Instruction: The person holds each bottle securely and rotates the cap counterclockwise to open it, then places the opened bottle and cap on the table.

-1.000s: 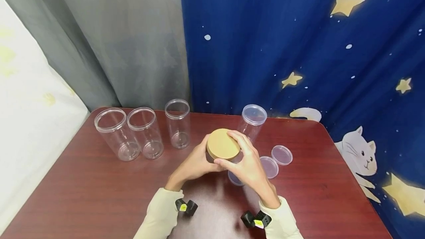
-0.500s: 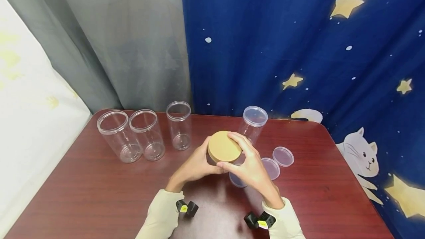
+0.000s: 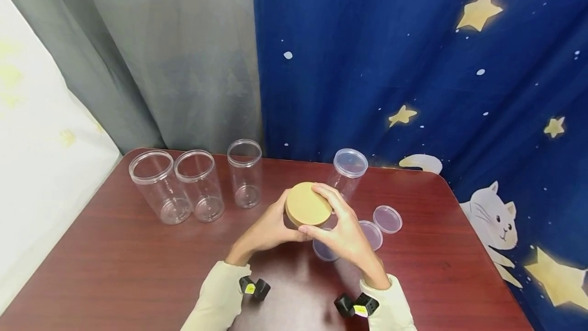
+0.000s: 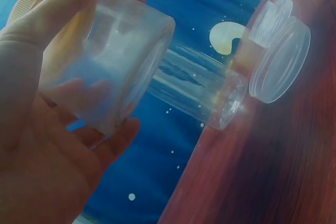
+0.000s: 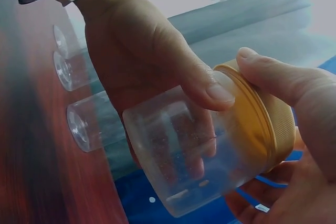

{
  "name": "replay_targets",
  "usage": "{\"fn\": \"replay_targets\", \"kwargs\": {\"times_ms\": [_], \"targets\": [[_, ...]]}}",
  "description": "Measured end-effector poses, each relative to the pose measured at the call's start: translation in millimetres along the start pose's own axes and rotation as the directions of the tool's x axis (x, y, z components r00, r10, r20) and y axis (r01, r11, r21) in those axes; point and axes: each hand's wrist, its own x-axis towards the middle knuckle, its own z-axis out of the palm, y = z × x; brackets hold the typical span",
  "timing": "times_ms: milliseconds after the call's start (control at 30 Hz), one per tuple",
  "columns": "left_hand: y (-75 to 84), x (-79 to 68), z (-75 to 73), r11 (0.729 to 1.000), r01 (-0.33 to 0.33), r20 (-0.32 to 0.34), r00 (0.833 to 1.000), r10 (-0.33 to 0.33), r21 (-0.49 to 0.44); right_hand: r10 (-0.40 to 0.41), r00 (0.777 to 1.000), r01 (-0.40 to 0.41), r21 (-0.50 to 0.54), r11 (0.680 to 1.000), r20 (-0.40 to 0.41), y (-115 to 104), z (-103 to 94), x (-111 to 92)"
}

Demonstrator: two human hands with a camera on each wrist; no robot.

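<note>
Between both hands is a short clear plastic jar (image 5: 170,145) with a yellow screw lid (image 3: 309,204), lifted above the table. My left hand (image 3: 268,229) grips the jar's body; in the right wrist view its thumb lies along the clear wall. On the lid's ridged rim is my right hand (image 3: 342,229), thumb on the near side and fingers over the far side. The lid sits on the jar's mouth. From the head view the jar's body is mostly hidden under the lid and hands. A few small specks show inside the jar in the right wrist view.
Tall clear open jars stand at the back left: one leftmost (image 3: 161,188), one beside it (image 3: 202,188), one further right (image 3: 245,172). Behind my right hand stands a lidded clear jar (image 3: 350,165). Clear lids (image 3: 388,219) lie flat at the right on the red-brown table (image 3: 138,275).
The view shifts slightly with the head. Both hands keep their hold on the jar and its lid, with hardly any visible movement.
</note>
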Motion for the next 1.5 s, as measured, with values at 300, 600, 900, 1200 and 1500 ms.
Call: {"fn": "replay_targets", "kwargs": {"times_ms": [300,600,900,1200,1500], "targets": [[8.7,4.3,-1.7,0.998,0.006,-0.004,1.000,-0.006,-0.064,0.008,1.000,-0.008,0.060,0.998,0.009,-7,-5.5,8],[6.4,-0.5,-2.8,0.998,0.017,-0.003,1.000,-0.018,-0.056,0.004,0.999,-0.006,0.066,0.998,0.035,-3,-2.9,6],[2.2,-6.2,-7.8,1.000,0.010,0.028,1.000,-0.010,-0.006,-0.020,0.994,0.008,0.113,0.994,0.105,1,-4.0,5],[0.5,-7.4,-11.8,0.999,-0.012,0.071,0.997,0.014,-0.039,-0.022,0.989,0.004,0.121,0.993,0.145,3,-3.8,3],[-5.9,-3.7,-16.2,0.999,-0.025,0.100,0.995,0.028,-0.034,-0.022,0.989,0.010,0.083,0.996,0.147,6,-1.8,3]]}}
